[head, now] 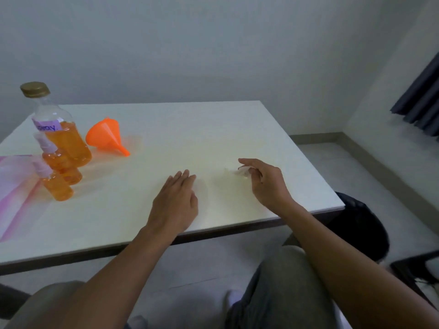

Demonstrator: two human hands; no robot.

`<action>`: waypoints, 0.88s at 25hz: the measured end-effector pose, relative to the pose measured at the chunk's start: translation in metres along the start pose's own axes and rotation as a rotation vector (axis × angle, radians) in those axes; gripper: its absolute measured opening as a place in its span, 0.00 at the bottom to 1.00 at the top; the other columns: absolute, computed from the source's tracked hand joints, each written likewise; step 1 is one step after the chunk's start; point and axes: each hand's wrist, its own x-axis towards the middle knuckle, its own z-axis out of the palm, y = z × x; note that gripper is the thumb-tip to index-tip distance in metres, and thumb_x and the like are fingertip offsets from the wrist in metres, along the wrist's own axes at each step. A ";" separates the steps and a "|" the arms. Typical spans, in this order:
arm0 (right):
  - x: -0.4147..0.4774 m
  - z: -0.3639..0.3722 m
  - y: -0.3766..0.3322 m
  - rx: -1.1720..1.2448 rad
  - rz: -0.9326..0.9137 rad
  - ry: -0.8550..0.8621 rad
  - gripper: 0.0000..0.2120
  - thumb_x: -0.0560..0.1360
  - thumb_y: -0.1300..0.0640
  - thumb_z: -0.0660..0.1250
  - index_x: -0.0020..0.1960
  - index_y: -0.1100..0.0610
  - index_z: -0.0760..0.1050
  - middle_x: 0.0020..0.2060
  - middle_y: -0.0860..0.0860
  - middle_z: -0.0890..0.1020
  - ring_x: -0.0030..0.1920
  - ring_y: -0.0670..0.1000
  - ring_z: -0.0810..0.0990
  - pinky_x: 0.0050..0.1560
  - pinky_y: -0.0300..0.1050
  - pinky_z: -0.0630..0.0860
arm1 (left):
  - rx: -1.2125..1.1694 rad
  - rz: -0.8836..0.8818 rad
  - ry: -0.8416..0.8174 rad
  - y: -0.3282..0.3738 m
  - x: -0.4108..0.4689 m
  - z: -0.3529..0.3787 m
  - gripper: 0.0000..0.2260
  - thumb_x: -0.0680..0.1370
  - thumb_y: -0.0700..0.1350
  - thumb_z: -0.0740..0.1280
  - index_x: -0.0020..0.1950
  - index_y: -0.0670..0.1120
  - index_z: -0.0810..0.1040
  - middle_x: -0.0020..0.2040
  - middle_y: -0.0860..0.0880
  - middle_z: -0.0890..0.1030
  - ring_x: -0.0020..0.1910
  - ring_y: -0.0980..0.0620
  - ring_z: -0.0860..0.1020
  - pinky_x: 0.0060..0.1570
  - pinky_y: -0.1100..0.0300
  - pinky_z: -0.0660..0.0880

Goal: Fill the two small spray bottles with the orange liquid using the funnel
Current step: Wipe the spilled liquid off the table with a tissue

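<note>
A large clear bottle [62, 134] with a gold cap and a purple label stands at the table's left, about half full of orange liquid. Two small spray bottles [62, 166] [56, 184] stand in front of it, both holding orange liquid with pale spray tops on. An orange funnel [106, 136] lies on its side right of the large bottle. My left hand [175, 203] rests flat on the table, holding nothing. My right hand [266, 181] pinches a small crumpled white tissue [242, 171] against the tabletop.
The white table [194, 129] has its near edge just in front of my knees. A pink plastic bag [14, 186] lies at the left edge. A dark bag [361, 224] sits on the floor at the right. A dark curtain [422, 96] hangs far right.
</note>
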 end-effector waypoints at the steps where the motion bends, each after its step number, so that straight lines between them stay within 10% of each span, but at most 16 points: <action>1: -0.006 -0.015 0.007 0.019 0.037 0.061 0.17 0.84 0.63 0.58 0.67 0.53 0.78 0.62 0.48 0.83 0.60 0.45 0.80 0.57 0.21 0.68 | -0.026 0.024 -0.010 0.019 0.002 0.006 0.22 0.83 0.45 0.54 0.78 0.47 0.61 0.79 0.50 0.59 0.79 0.53 0.55 0.74 0.61 0.48; 6: -0.017 -0.099 0.065 0.112 0.239 0.416 0.18 0.84 0.64 0.56 0.66 0.53 0.79 0.58 0.50 0.82 0.52 0.46 0.77 0.44 0.22 0.70 | -0.108 0.130 -0.083 0.089 0.018 0.032 0.21 0.84 0.47 0.54 0.78 0.49 0.62 0.79 0.52 0.59 0.79 0.52 0.54 0.74 0.59 0.52; 11: -0.034 -0.166 0.141 0.017 0.393 0.700 0.19 0.83 0.65 0.55 0.66 0.55 0.79 0.59 0.48 0.82 0.57 0.45 0.77 0.54 0.21 0.67 | -0.113 0.175 -0.154 0.116 0.025 0.061 0.22 0.84 0.51 0.52 0.78 0.50 0.62 0.80 0.53 0.58 0.79 0.53 0.54 0.74 0.57 0.53; 22: -0.110 -0.065 0.273 -0.008 0.931 0.169 0.16 0.81 0.65 0.65 0.68 0.64 0.76 0.61 0.62 0.81 0.60 0.61 0.81 0.63 0.50 0.77 | -0.089 0.208 -0.111 0.115 0.026 0.067 0.21 0.82 0.49 0.55 0.76 0.48 0.67 0.77 0.51 0.64 0.78 0.53 0.58 0.73 0.58 0.54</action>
